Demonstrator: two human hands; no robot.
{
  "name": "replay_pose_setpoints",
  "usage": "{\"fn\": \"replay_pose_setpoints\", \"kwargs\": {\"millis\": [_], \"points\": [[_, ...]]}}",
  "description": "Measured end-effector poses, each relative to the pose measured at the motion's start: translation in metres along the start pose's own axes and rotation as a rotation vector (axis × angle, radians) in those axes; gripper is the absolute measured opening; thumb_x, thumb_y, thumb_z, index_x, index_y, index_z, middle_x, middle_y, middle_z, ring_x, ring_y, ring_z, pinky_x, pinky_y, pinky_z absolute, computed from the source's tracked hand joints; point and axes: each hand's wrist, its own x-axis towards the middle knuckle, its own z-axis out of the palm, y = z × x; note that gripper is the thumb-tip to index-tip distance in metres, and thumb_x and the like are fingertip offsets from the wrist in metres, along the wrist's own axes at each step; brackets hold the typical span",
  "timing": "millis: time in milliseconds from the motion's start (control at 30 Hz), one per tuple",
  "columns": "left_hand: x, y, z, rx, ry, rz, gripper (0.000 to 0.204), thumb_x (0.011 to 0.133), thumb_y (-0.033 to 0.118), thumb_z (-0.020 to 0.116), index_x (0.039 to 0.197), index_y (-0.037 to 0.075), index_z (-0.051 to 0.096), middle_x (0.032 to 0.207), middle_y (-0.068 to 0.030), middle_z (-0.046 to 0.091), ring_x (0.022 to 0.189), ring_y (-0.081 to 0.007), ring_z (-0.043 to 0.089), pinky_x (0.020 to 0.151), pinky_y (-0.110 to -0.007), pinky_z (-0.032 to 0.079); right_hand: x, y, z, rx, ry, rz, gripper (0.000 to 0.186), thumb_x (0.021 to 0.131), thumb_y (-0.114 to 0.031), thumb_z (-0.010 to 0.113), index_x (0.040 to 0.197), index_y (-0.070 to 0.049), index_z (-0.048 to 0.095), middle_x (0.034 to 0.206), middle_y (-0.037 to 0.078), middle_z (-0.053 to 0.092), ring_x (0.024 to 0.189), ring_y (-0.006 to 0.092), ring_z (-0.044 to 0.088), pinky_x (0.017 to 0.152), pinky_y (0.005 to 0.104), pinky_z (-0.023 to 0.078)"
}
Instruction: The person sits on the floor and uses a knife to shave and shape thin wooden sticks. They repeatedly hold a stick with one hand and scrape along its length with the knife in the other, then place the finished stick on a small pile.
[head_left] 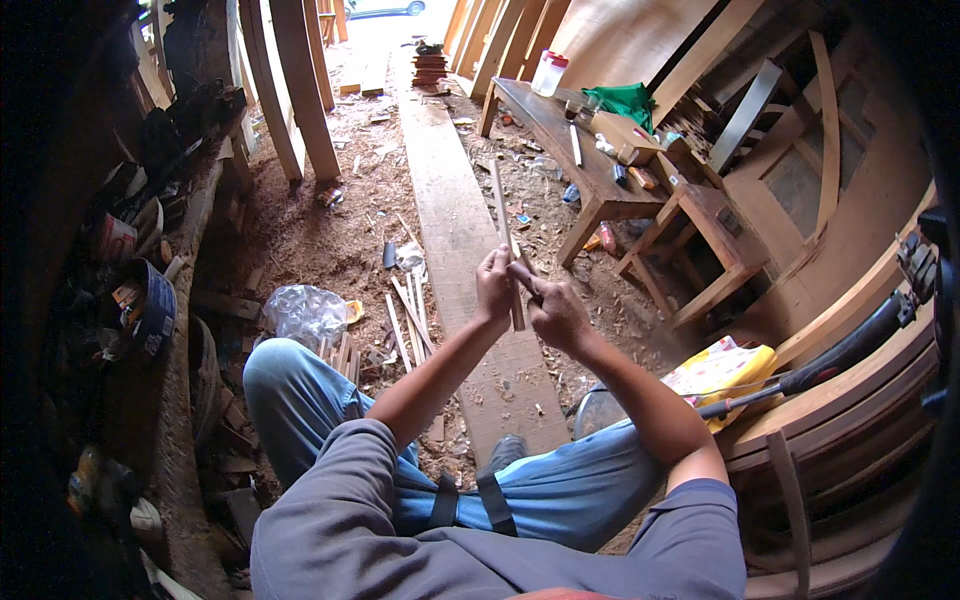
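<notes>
The left hand (493, 287) is closed around a thin, pale wooden stick (503, 225), gripping it low on its length so that the long upper part points up and away. The right hand (553, 310) is also closed, just beside the left and touching the stick's lower end; something small and dark shows at its fingertips, too small to make out. Both hands are held in front of the person, above a long, rough plank (455, 230) that lies flat on the ground and runs away toward the open doorway.

Blue denim knees (300, 390) sit below the hands, and a grey shoe (505, 452) rests on the plank. More thin sticks (408, 318) lie scattered to the left of the plank on the sawdust-covered ground (320, 240), near a crumpled clear plastic bag (303, 312).

To the right, a flat yellow packet (722, 372) with red and white markings lies by curved wooden frames, just beside a black-handled tool (840, 355). Farther off stands a low wooden bench (575, 160) with a white plastic jar with a red lid (548, 72) and a green cloth (628, 102) at its far end.
</notes>
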Motion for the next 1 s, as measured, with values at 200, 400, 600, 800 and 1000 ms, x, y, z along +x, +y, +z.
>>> {"fn": "replay_pose_setpoints", "kwargs": {"millis": [200,400,600,800,1000], "points": [[0.001,0.002,0.001,0.037,0.053,0.023,0.028,0.101,0.024,0.047,0.082,0.008,0.060,0.070,0.0026,0.054,0.061,-0.0062,0.048,0.056,-0.024,0.039,-0.001,0.001,-0.003,-0.019,-0.058,-0.042,0.061,0.078,-0.006,0.046,0.137,-0.020,0.053,0.085,0.031,0.063,0.077,0.0424,0.066,0.072,0.0496,0.052],[-0.003,0.000,0.005,0.025,0.034,0.006,0.028,0.101,0.024,0.048,0.084,0.008,0.061,0.073,0.0018,0.056,0.062,-0.0069,0.050,0.057,-0.024,0.041,-0.003,-0.003,-0.002,0.005,-0.011,0.062,0.059,0.078,-0.005,0.046,0.135,-0.016,0.054,0.092,0.032,0.063,0.081,0.0428,0.066,0.077,0.0494,0.053],[-0.002,0.006,0.002,0.097,0.037,-0.006,0.028,0.101,0.026,0.049,0.086,0.006,0.062,0.074,0.0006,0.058,0.064,-0.0075,0.051,0.059,-0.025,0.042,-0.002,-0.002,-0.002,0.040,-0.075,0.030,0.061,0.076,-0.004,0.045,0.135,-0.016,0.055,0.089,0.033,0.062,0.080,0.0437,0.065,0.075,0.0502,0.051],[-0.005,-0.001,0.004,0.173,0.001,0.074,0.029,0.101,0.027,0.050,0.086,0.004,0.062,0.070,0.0015,0.055,0.061,-0.0073,0.047,0.055,-0.025,0.038,0.001,0.002,0.003,0.108,0.052,-0.001,0.062,0.075,-0.005,0.045,0.136,-0.015,0.054,0.093,0.032,0.062,0.083,0.0438,0.065,0.078,0.0485,0.051],[-0.012,-0.002,0.005,0.134,-0.040,0.079,0.028,0.101,0.025,0.049,0.085,0.005,0.062,0.070,0.0028,0.054,0.061,-0.0068,0.046,0.055,-0.024,0.037,0.000,0.007,0.000,0.038,0.007,0.026,0.064,0.074,-0.005,0.044,0.136,-0.013,0.053,0.088,0.031,0.062,0.081,0.0441,0.065,0.075,0.0491,0.051]]}}
